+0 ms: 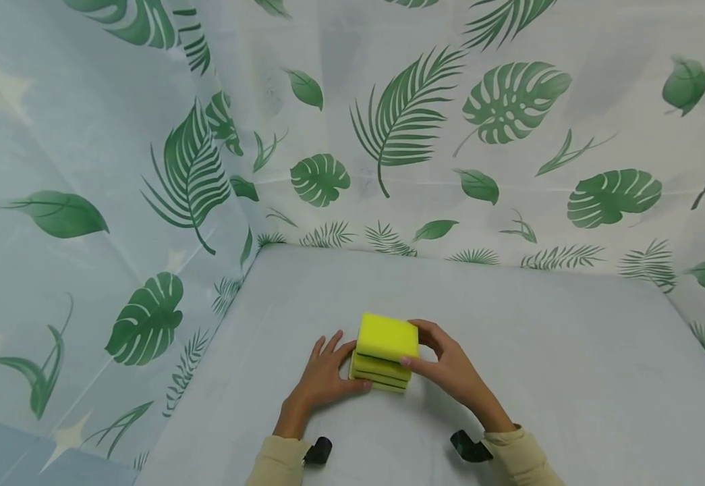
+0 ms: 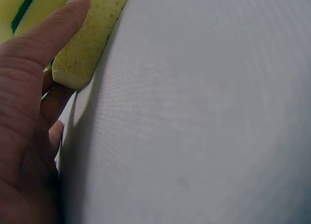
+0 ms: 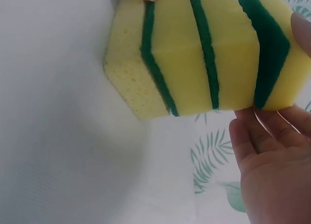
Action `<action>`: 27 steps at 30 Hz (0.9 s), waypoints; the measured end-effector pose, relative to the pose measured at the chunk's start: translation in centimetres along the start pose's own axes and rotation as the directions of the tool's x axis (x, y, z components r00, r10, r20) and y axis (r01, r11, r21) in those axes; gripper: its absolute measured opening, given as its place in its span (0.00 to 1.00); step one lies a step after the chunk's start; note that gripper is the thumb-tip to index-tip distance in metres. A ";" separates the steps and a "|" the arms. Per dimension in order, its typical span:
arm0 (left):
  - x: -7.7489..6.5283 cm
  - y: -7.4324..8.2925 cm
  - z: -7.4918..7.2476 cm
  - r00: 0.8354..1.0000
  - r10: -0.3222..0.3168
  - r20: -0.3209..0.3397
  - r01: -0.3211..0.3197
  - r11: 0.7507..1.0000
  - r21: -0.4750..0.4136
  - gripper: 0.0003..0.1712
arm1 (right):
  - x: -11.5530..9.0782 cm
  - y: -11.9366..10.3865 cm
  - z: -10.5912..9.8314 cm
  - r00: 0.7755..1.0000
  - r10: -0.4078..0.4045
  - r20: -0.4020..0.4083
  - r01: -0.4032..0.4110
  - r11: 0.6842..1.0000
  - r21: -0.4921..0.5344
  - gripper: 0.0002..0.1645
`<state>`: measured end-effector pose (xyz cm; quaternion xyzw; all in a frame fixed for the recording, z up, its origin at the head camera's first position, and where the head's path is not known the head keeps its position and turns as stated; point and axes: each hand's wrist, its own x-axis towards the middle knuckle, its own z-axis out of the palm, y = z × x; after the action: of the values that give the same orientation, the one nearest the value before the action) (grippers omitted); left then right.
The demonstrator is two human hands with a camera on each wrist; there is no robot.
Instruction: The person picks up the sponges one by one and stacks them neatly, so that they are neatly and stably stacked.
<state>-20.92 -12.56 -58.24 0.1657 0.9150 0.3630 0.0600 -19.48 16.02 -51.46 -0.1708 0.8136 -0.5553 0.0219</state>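
Note:
Several yellow sponges with thin green scouring layers are piled in a stack (image 1: 381, 373) on the white surface. The top sponge (image 1: 387, 337) sits slightly askew, and in the right wrist view its green underside (image 3: 273, 51) shows at an angle to the sponge below. My right hand (image 1: 452, 368) pinches this top sponge between thumb and fingers from the right. On the left side, my left hand (image 1: 323, 379) holds the lower sponges, its thumb across the front and other fingers spread behind. The bottom sponge (image 2: 92, 44) rests on the surface in the left wrist view.
A white tabletop (image 1: 571, 351) spreads around the stack. Behind it hangs a pale sheet (image 1: 425, 216) printed with green leaves, and a similar sheet (image 1: 73, 270) stands along the left side. Dark wrist-worn devices (image 1: 470, 447) sit near both cuffs.

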 end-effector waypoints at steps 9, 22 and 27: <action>0.0 0.1 0.0 1.000 -0.010 0.000 0.010 1.000 0.001 0.53 | -0.4 0.1 0.5 1.000 -0.026 -0.018 0.025 0.999 -0.037 0.43; 0.0 0.1 0.1 1.000 -0.003 -0.004 0.003 1.000 0.001 0.53 | -0.6 0.5 0.9 0.998 -0.057 -0.029 0.055 0.996 -0.074 0.47; -0.1 0.1 0.1 1.000 0.004 -0.005 -0.004 1.000 0.013 0.53 | -0.7 0.8 1.1 0.997 -0.075 -0.027 0.072 0.994 -0.080 0.47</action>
<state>-20.82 -12.50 -58.23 0.1669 0.9171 0.3576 0.0559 -18.82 15.50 -52.66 -0.1930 0.8283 -0.5257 -0.0177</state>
